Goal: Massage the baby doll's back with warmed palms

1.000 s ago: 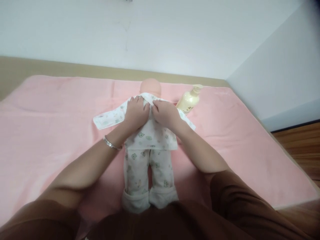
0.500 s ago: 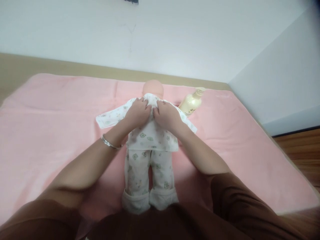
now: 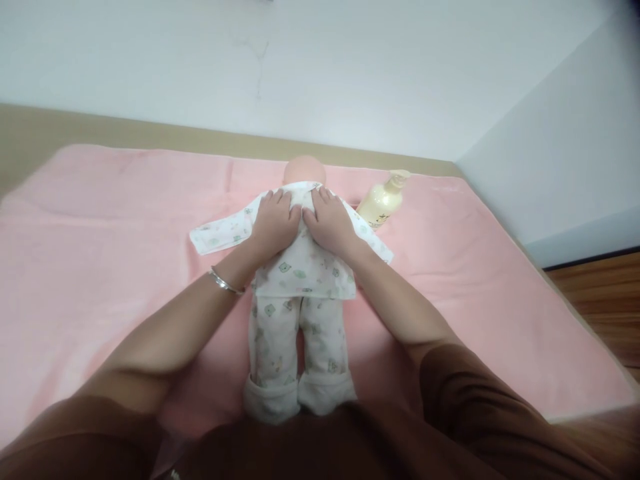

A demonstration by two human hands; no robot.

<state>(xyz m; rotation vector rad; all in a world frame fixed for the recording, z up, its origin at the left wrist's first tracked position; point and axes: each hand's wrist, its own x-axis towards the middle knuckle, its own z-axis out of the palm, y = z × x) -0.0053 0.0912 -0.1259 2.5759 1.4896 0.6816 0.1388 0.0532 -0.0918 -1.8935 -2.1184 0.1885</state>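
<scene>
A pale yellow pump bottle (image 3: 383, 202) with dark lettering is on the far part of a pink mat (image 3: 115, 253), right of the middle. The mat, lightly creased, lies over a tan surface (image 3: 175, 132), bare along the far edge. Beyond it is a white wall (image 3: 150, 60), faintly marked; a side wall (image 3: 565, 153) meets it at far right, above a wood-grained floor (image 3: 607, 293).

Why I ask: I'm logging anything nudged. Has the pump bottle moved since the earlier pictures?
No: judged against the wall corner, the pump bottle keeps its place on the pink mat, no visible shift either way.
</scene>
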